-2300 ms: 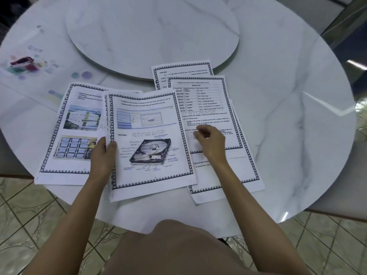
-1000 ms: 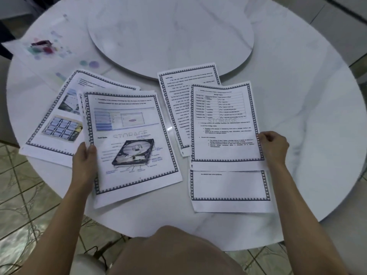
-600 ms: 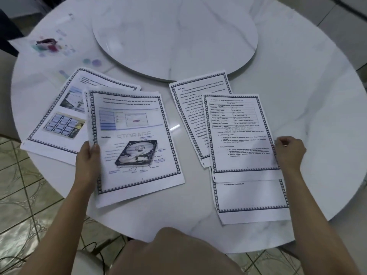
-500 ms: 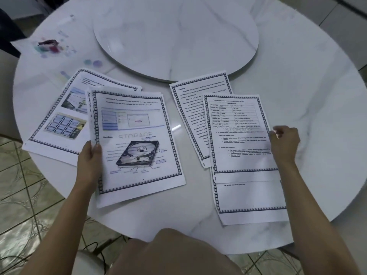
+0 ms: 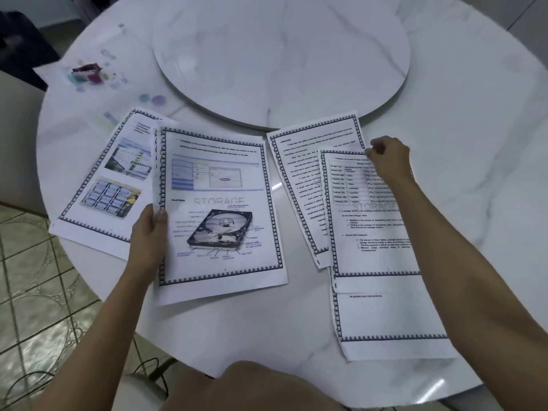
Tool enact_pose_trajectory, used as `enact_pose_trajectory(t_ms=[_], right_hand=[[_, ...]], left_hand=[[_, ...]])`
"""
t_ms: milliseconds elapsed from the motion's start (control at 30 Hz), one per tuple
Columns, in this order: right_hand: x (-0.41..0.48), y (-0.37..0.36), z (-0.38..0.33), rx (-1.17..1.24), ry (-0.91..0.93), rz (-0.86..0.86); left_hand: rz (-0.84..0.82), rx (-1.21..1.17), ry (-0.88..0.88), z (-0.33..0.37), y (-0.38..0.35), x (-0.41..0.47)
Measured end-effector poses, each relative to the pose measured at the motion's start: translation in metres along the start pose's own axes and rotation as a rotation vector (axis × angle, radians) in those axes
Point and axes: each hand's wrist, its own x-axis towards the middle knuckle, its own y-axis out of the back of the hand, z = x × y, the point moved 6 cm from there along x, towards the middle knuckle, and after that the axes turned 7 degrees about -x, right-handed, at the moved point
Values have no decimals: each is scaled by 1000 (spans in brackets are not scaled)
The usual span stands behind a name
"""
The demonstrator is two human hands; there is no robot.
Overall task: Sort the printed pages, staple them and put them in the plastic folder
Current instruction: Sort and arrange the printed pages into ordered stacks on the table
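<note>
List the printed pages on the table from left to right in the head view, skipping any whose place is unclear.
page with two photos → hard-disk diagram page, held by the left hand → text-only page → page with a table, pinched at its top edge by the right hand.

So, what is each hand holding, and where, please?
Left hand grips the hard-disk page by its left edge; right hand pinches the table page at its top edge.
</note>
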Motion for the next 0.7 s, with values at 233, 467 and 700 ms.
enact_pose_trajectory(t_ms=[233,467,700], right_hand=[[34,-15,-2,-45,-64,-69],[55,-26,-7,-50,-98,-96],[54,-8,-29,265,-57,-5]], left_hand=[[0,6,34,2,-10,19],[21,57,33,0,-17,28],[33,61,22,1,-15,32]])
